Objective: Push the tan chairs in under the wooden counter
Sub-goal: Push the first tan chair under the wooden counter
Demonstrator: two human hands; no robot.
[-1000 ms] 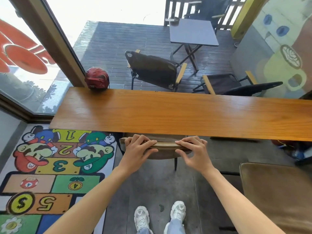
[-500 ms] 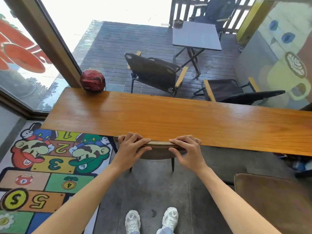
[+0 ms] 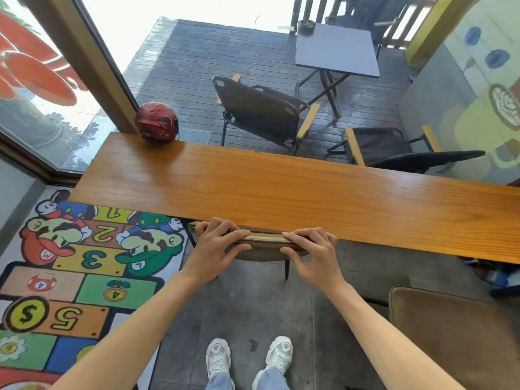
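A long wooden counter (image 3: 281, 190) runs across the middle of the view. A tan chair (image 3: 266, 244) stands tucked beneath its near edge, so that only the curved top of the backrest and one dark leg show. My left hand (image 3: 216, 249) grips the left part of that backrest, fingers curled over the top. My right hand (image 3: 315, 254) grips the right part the same way. A second tan chair (image 3: 450, 333) stands at the lower right, out from under the counter.
A red helmet (image 3: 157, 121) sits on the counter's far left corner. A colourful hopscotch rug (image 3: 70, 266) covers the floor to the left. Beyond the counter stand dark folding chairs (image 3: 261, 114) and a small grey table (image 3: 336, 49) on a deck.
The tan chair has slid forward under the counter with both hands on its backrest; less of the backrest shows now. I have stepped closer to the counter.
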